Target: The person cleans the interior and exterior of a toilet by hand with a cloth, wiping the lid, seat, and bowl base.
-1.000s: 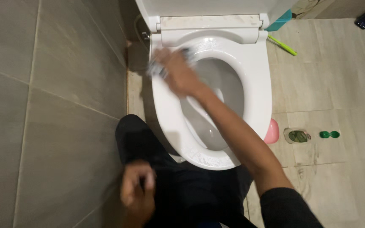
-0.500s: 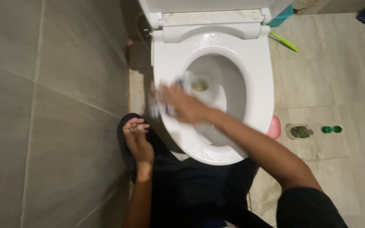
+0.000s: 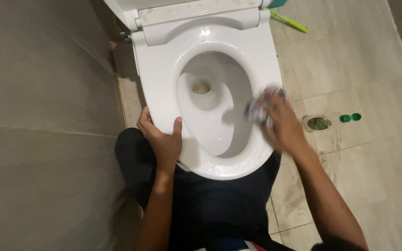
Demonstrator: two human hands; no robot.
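Fingers of the left hand [image 3: 162, 139] clamp the left edge of the white toilet seat [image 3: 161, 83], thumb on top. At the seat's right edge, the right hand [image 3: 282, 125] grips a blurred grey cloth [image 3: 257, 110], pressing it against the rim.

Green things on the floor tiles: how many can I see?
3: a long light-green stick at the top beside the toilet, a round green-filled floor drain and a small green double cap next to it. More may be hidden.
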